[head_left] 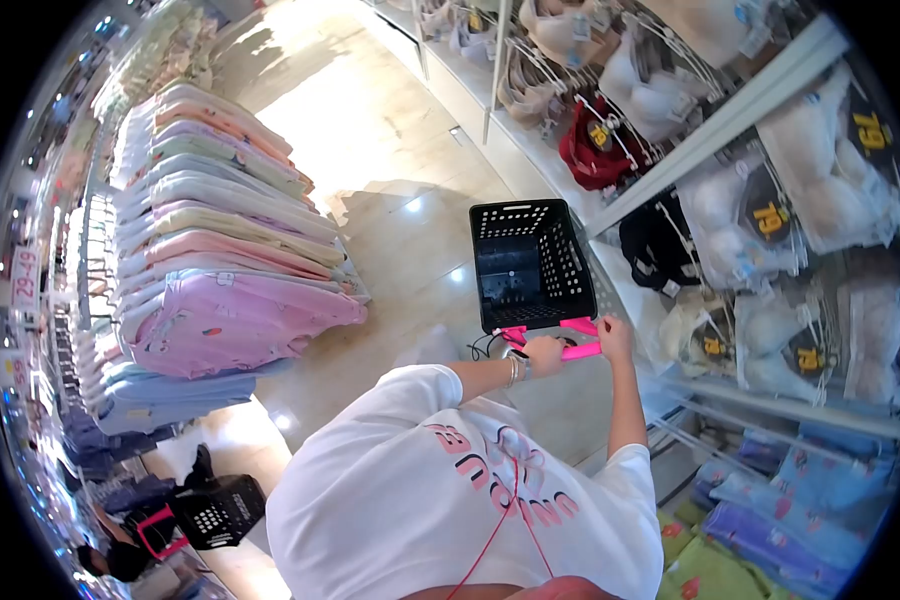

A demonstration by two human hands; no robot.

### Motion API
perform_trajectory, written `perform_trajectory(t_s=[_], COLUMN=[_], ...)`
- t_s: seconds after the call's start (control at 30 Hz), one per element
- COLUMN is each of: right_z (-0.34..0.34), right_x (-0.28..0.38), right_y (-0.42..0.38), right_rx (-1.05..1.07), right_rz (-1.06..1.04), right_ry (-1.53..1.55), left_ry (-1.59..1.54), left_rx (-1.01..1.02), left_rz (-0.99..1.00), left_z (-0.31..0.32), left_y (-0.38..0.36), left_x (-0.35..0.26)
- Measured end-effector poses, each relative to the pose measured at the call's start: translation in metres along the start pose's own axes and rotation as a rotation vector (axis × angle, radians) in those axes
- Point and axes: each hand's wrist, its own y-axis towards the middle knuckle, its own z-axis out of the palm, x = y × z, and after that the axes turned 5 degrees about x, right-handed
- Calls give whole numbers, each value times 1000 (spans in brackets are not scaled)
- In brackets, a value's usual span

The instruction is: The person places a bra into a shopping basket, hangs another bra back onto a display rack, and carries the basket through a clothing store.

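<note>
A black shopping basket [533, 321] with perforated sides stands in front of me in the aisle; no goods show inside. Its pink handle [582, 351] is folded toward my body. My left hand [543, 355], with a watch and bracelets at the wrist, is closed around the handle's middle. The right corner of the handle is held in my closed right hand [613, 336]. A thin black cord [484, 346] loops out beside my left wrist.
A rack of hanging pajamas [240, 315] runs along the left. On the right, a wall display holds packaged bras [740, 225] and folded clothes [770, 540] below. Another person [120, 550] is at lower left beside a second black basket [220, 512]. The tiled floor [400, 130] stretches ahead.
</note>
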Motion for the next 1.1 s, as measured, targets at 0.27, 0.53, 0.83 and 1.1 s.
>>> perform_trajectory(t_s=[0.27, 0.53, 0.83, 1.1], right_z=[-16, -19, -5, 14], right_x=[15, 45, 103, 179], right_y=[87, 168, 276, 384], right_rx=[13, 93, 181, 259], right_rz=[-81, -121, -262, -380], right_ry=[3, -101, -238, -238], left_ry=[-91, -171, -170, -104], left_rx=[-58, -63, -171, -349], left_rz=[-73, -45, -113, -189], left_z=[-35, -102, -176, -254], left_y=[55, 86, 124, 162], left_x=[11, 30, 84, 148])
